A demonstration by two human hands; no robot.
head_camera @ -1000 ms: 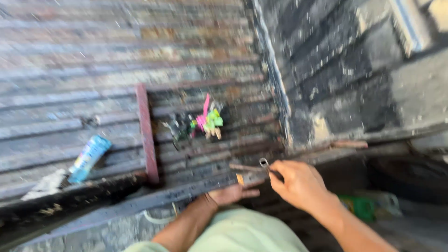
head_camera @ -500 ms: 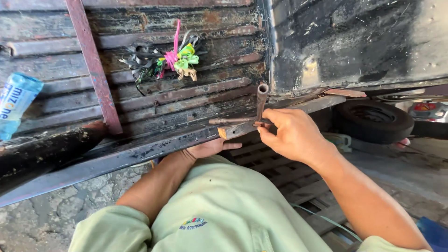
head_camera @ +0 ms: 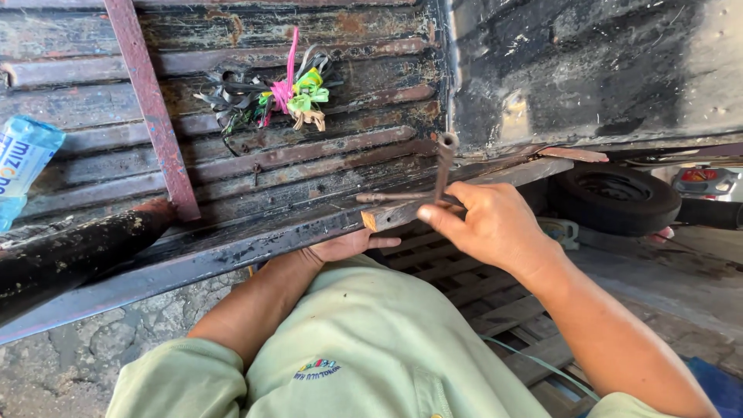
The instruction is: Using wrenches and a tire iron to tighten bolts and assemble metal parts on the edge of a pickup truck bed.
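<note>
My right hand [head_camera: 491, 224] grips a rusty T-shaped socket wrench [head_camera: 443, 159] at the crossbar, its shaft pointing up over the edge of a rusty corrugated metal truck bed [head_camera: 309, 155]. My left hand [head_camera: 344, 248] reaches under the bed's dark steel edge rail [head_camera: 232, 251], palm up against its underside, fingers partly hidden. Whether it holds anything cannot be seen. My light green shirt fills the bottom of the view.
A bundle of black strips and pink and green ribbon [head_camera: 271, 101] lies on the bed. A reddish steel bar [head_camera: 151, 108] crosses it. A blue plastic packet [head_camera: 19, 162] lies at left, a dark pipe [head_camera: 70, 255] below it. A tyre [head_camera: 615, 197] lies at right.
The view has swung closer and steadied on the bed edge. My right hand has turned the wrench so its shaft stands more upright. My left hand stays under the rail.
</note>
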